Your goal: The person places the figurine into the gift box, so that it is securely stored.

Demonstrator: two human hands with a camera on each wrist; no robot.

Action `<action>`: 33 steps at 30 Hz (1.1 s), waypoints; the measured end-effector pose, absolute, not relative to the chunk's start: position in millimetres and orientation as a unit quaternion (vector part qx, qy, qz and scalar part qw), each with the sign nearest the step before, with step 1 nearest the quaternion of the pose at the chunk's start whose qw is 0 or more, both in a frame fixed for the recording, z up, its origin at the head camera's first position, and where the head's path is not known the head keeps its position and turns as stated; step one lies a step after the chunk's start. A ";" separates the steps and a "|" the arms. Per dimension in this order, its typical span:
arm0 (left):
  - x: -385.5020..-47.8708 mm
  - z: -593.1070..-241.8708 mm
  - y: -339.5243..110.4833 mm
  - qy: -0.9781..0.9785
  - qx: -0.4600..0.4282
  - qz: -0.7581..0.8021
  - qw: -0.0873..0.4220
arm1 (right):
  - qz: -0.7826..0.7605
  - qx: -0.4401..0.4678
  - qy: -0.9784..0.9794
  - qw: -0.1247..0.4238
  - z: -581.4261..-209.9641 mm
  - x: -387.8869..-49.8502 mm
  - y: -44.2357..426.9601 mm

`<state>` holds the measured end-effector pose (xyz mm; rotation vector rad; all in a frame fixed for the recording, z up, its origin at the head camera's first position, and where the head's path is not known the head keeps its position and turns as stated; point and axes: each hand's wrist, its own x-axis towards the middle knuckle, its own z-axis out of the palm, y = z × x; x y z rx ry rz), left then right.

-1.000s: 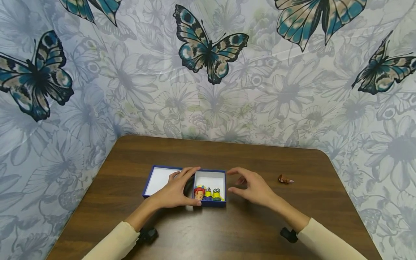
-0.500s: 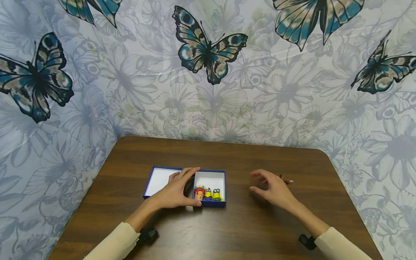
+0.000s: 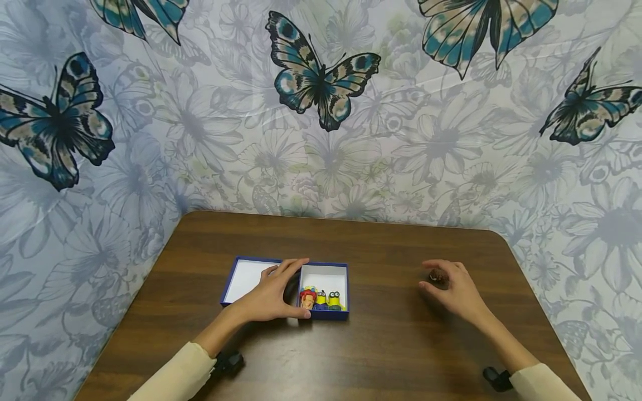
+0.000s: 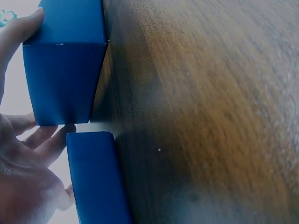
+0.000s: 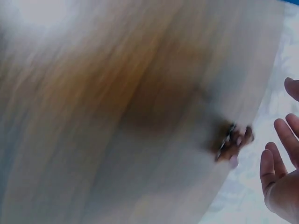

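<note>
My left hand point(image 3: 261, 298) holds a blue box point(image 3: 328, 314), thumb at its near side and fingers at the far side. Inside the white-lined box stand a red-haired toy figure point(image 3: 308, 298) and two yellow minion figures, one point(image 3: 321, 299) beside the other point(image 3: 334, 299). In the left wrist view, the thumb lies along the blue box wall point(image 4: 65, 79). Over at the right, my right hand point(image 3: 460, 289) hovers around a small brown toy figure point(image 3: 438, 276), thumb and fingers spread. The right wrist view is blurred, with the brown figure point(image 5: 235, 144) apart from the fingertips point(image 5: 267, 163).
The box's lid point(image 3: 248, 278), white inside with a blue rim, lies left of the box, partly under the left hand. All of this is on a brown wooden table point(image 3: 391, 356). Behind the table hangs a butterfly-print cloth point(image 3: 351, 178).
My right hand has moved right, from beside the box to around the brown figure. The left hand, box and figures inside it have stayed put.
</note>
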<state>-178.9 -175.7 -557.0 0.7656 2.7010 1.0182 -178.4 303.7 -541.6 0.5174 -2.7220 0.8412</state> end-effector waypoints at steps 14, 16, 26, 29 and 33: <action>-181.0 -558.5 -178.2 0.898 0.259 0.345 0.082 | 0.295 0.133 -0.943 0.077 -550.4 -184.9 347.6; -181.5 -558.9 -178.1 0.899 0.260 0.344 0.080 | 0.295 0.129 -0.944 0.070 -550.8 -185.6 348.4; -180.4 -557.1 -177.5 0.899 0.258 0.346 0.079 | 0.300 0.129 -0.944 0.055 -556.0 -190.9 350.7; -180.2 -556.9 -177.4 0.899 0.260 0.345 0.079 | 0.297 0.132 -0.944 0.056 -557.8 -193.1 351.5; -179.9 -556.5 -177.2 0.898 0.262 0.346 0.078 | 0.290 0.135 -0.946 0.056 -559.5 -195.5 353.0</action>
